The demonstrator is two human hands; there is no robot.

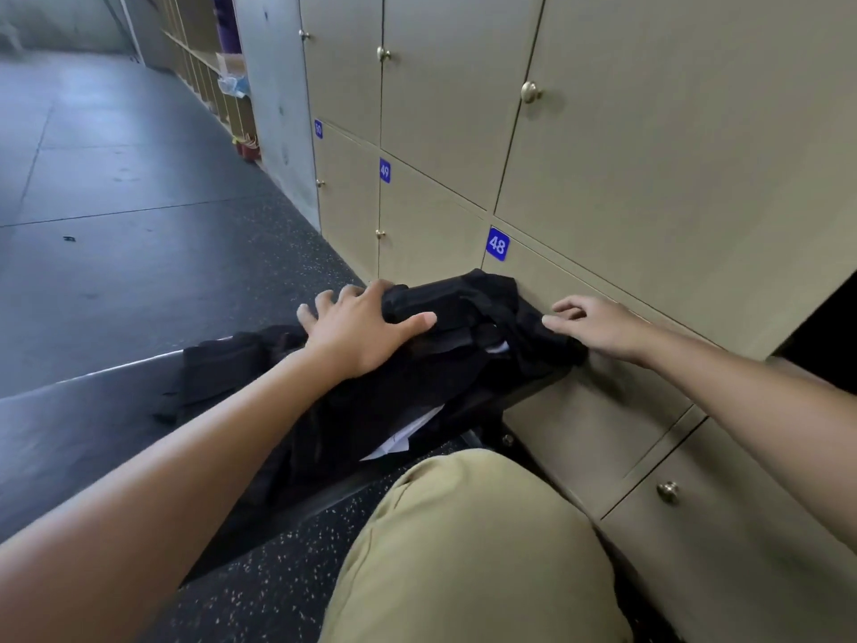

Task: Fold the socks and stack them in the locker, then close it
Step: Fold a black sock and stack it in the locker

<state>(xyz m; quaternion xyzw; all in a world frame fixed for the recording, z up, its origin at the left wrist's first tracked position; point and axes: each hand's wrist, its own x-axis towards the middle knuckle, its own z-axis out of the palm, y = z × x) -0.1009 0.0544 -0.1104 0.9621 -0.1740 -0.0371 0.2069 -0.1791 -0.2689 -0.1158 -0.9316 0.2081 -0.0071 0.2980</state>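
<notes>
I see a heap of black socks lying on the dark floor, right against the beige lockers. The heap touches the door with the blue label 48. The left hand rests on top of the heap with fingers spread and almost straight, pressing the cloth down, and the thumb lies across a dark fold. The right hand is at the right edge of the heap, just beside the locker door; its fingers are a little bent and the tips touch the cloth, but I cannot tell if they pinch it. The two hands are apart, one at each side of the heap. Something white shows under the socks. A knee in tan trousers is in front.
</notes>
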